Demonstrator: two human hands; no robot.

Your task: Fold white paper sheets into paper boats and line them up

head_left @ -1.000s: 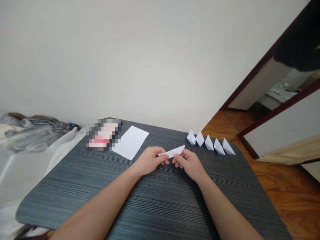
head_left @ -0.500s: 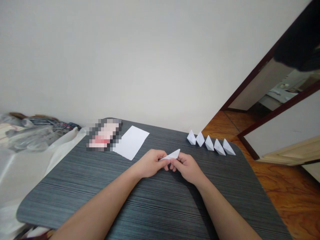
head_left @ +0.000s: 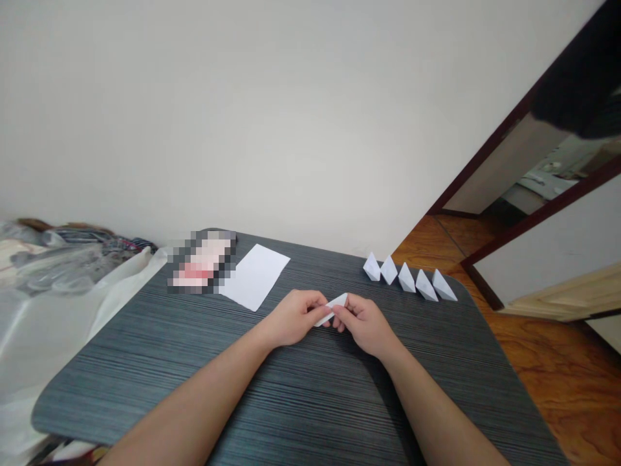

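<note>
A small piece of folded white paper (head_left: pixel 338 301) is pinched between my two hands over the middle of the dark table. My left hand (head_left: pixel 297 317) grips its left side, thumb on top. From the right, my right hand (head_left: pixel 365 323) holds the other side, with its thumb pressed on the near face. The fingers cover much of the paper, so its full shape is hidden. Beyond my left hand lies a flat white sheet (head_left: pixel 257 275). Several folded white paper boats (head_left: pixel 406 278) stand in a row at the far right of the table.
The dark wood-grain table (head_left: pixel 291 414) has rounded corners and meets a pale wall (head_left: pixel 291 129). A blurred-out pinkish item (head_left: pixel 204 262) lies at the back left, beside the sheet. Plastic-covered things (head_left: pixel 72 272) are piled left of the table. A doorway and wooden floor (head_left: pixel 572 369) are on the right.
The folded paper has turned between my fingers. Its lower left end now shows below my left thumb, and its right tip sits slightly lower. Both hands have barely moved.
</note>
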